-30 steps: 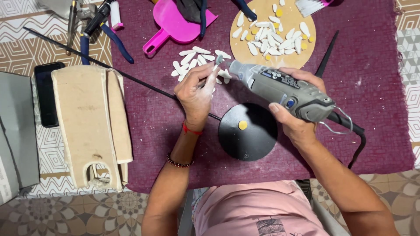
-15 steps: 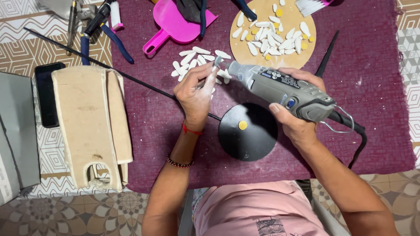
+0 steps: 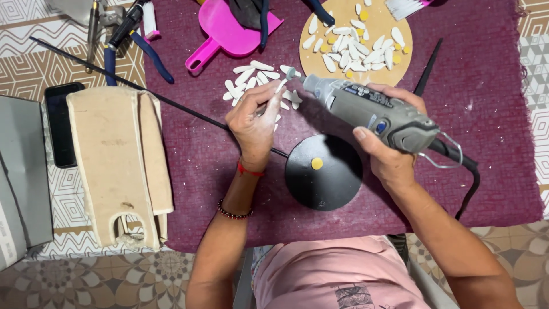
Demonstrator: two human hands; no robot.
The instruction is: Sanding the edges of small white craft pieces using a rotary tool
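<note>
My right hand (image 3: pixel 388 146) grips a grey corded rotary tool (image 3: pixel 372 110) whose tip (image 3: pixel 290 73) points left. My left hand (image 3: pixel 253 117) pinches a small white petal-shaped piece (image 3: pixel 280 86) and holds it up against the tool's tip. Just beyond my left hand lies a loose pile of white petal pieces (image 3: pixel 251 75) on the maroon cloth (image 3: pixel 486 114). A round wooden board (image 3: pixel 355 41) further back carries more white pieces and a few small yellow discs.
A black round disc (image 3: pixel 323 171) with a yellow dot lies below the hands, with a thin black rod (image 3: pixel 143 90) running to it. A pink dustpan (image 3: pixel 231 31), pliers (image 3: pixel 146 51), a wooden block form (image 3: pixel 120 166) and a dark phone (image 3: pixel 60 123) lie to the left.
</note>
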